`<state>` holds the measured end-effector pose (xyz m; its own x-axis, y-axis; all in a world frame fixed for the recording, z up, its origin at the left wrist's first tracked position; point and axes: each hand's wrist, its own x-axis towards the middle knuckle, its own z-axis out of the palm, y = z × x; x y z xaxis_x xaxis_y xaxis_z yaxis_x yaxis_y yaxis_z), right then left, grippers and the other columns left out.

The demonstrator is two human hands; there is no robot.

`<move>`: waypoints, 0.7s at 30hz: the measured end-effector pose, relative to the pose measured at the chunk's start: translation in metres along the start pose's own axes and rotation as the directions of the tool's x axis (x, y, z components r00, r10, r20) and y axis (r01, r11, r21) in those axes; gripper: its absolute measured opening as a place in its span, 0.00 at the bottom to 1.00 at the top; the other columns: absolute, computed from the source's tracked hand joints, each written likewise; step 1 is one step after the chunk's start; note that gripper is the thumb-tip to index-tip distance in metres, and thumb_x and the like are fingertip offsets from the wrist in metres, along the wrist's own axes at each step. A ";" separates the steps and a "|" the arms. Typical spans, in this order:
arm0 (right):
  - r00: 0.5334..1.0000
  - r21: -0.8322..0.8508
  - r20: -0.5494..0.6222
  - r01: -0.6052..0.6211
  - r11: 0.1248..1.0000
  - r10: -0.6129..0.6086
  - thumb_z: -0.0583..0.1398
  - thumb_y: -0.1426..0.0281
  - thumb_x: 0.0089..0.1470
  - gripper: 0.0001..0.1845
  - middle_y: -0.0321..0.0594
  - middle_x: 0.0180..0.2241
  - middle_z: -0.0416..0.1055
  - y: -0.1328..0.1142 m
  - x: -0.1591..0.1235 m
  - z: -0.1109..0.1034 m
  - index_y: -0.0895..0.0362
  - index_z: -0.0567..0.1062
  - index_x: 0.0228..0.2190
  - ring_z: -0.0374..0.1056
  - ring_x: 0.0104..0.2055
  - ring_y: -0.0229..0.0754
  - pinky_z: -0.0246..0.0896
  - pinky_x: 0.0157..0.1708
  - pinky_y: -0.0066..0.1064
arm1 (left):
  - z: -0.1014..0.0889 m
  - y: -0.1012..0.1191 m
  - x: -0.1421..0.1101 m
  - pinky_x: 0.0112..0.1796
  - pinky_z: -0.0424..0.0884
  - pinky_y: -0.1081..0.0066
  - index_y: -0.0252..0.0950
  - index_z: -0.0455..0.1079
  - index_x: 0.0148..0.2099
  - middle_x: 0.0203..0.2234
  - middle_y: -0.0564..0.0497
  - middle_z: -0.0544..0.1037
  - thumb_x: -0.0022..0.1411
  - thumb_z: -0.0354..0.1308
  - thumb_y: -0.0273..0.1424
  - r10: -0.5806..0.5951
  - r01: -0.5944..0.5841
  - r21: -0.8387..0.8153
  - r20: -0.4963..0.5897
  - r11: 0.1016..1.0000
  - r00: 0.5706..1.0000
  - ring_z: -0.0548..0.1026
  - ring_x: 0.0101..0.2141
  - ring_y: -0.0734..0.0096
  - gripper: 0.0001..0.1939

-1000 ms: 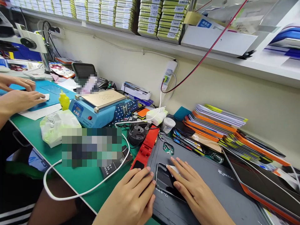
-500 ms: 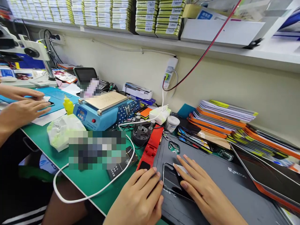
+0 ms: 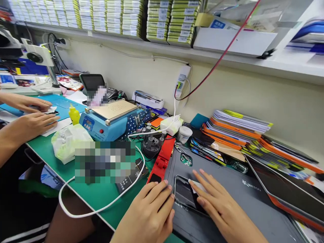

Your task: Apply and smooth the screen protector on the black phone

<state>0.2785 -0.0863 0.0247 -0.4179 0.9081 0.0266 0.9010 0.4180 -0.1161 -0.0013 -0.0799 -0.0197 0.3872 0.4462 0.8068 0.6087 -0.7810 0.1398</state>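
A black phone lies screen up on a dark grey work mat at the bench's front. My right hand lies flat on the phone, its outstretched fingers pressing a small white wipe onto the glass. My left hand rests flat at the phone's left edge, fingers together and extended, steadying it.
A red tool holder, a blue heating plate, a white cable and a bag of wipes sit to the left. Stacked flat packages lie right. Another person's hands work at far left.
The view shifted slightly. My right hand slid a little over the phone with the wipe; my left hand stayed at the phone's edge.
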 end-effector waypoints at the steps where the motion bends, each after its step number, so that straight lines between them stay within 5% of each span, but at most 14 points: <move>1: 1.000 0.013 -0.012 -0.027 1.000 0.028 0.42 0.49 0.77 0.30 0.32 0.73 0.48 -0.001 -0.001 -0.001 0.44 0.67 0.67 0.41 0.76 0.56 0.47 0.69 0.62 | -0.002 0.001 -0.001 0.59 0.69 0.63 0.34 0.77 0.53 0.52 0.52 0.82 0.72 0.56 0.29 -0.009 0.009 -0.006 0.034 1.000 0.999 0.77 0.56 0.64 0.12; 5: 0.998 0.062 0.021 -0.067 0.996 0.066 0.41 0.47 0.76 0.32 0.33 0.73 0.46 -0.006 -0.003 -0.005 0.47 0.66 0.68 0.37 0.77 0.55 0.42 0.71 0.62 | -0.006 0.003 -0.003 0.62 0.66 0.62 0.34 0.76 0.55 0.54 0.53 0.81 0.73 0.57 0.30 -0.015 0.017 -0.013 0.107 1.000 0.994 0.75 0.59 0.65 0.12; 13: 0.981 0.130 0.189 -0.066 0.989 0.040 0.45 0.44 0.75 0.34 0.26 0.75 0.30 -0.023 0.025 -0.010 0.42 0.53 0.73 0.25 0.78 0.50 0.27 0.74 0.58 | -0.001 0.000 0.001 0.56 0.71 0.64 0.34 0.78 0.51 0.50 0.52 0.83 0.72 0.57 0.30 0.023 -0.023 0.017 -0.009 1.000 1.000 0.78 0.54 0.65 0.11; 21: 0.986 -0.032 0.125 0.118 0.992 -0.113 0.47 0.47 0.75 0.37 0.36 0.74 0.38 -0.046 0.021 -0.004 0.51 0.48 0.74 0.36 0.76 0.56 0.39 0.72 0.57 | 0.005 -0.001 0.001 0.55 0.71 0.64 0.35 0.78 0.49 0.49 0.55 0.84 0.71 0.56 0.29 0.036 -0.034 0.026 -0.068 0.999 0.997 0.79 0.53 0.66 0.11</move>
<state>0.2291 -0.0866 0.0344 -0.5284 0.8447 -0.0850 0.8487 0.5228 -0.0801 0.0019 -0.0766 -0.0216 0.3607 0.3868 0.8487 0.6130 -0.7841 0.0969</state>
